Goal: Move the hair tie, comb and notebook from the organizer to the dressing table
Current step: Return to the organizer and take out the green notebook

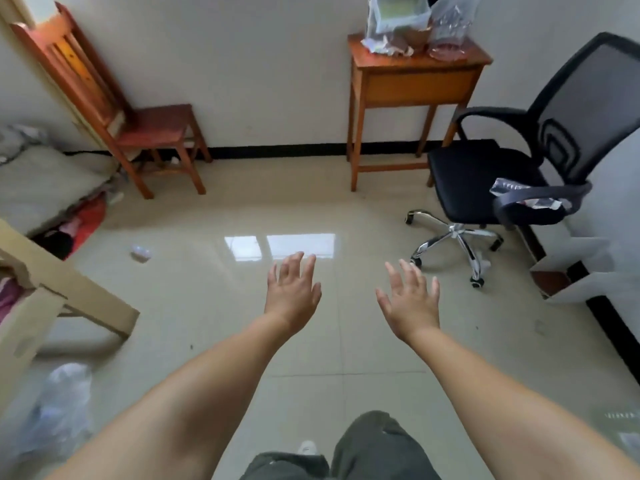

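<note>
My left hand (293, 292) and my right hand (411, 297) are stretched out in front of me over the tiled floor, palms down, fingers spread, holding nothing. A small wooden table (415, 76) stands against the far wall, well beyond both hands. On its top sit a clear organizer box (398, 12) with greenish contents and crinkled clear plastic bags (450, 26). I cannot make out a hair tie, a comb or a notebook.
A black mesh office chair (512, 174) stands right of the table, a red wooden chair (138, 112) at the far left. A bed corner (41, 188), a cardboard box (45, 299) and a plastic bag (59, 403) line the left side. A white shelf (585, 271) is at the right wall.
</note>
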Demonstrator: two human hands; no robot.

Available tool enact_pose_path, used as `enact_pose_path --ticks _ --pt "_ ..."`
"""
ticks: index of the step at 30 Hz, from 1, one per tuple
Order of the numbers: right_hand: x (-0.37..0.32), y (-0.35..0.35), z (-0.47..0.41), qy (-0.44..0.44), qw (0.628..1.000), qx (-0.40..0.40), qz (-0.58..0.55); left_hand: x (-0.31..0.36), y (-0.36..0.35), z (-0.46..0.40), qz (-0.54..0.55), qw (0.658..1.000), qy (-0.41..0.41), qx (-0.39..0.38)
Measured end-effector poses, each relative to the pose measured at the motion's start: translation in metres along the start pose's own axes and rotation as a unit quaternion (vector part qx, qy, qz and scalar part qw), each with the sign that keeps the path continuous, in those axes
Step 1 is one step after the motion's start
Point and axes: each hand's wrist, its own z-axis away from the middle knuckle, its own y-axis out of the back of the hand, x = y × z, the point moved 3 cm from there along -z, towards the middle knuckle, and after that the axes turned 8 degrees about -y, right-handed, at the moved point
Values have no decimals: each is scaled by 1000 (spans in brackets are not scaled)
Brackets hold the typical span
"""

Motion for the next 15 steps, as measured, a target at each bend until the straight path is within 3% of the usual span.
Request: enact_pose_path --ticks 5,15 --pt "35 16 -137 -52 998 17 1 25 -12 -158 -16 998 -65 -19" --pt "89 79 -434 -47 998 2 50 49 -9 -451 5 1000 6 -5"
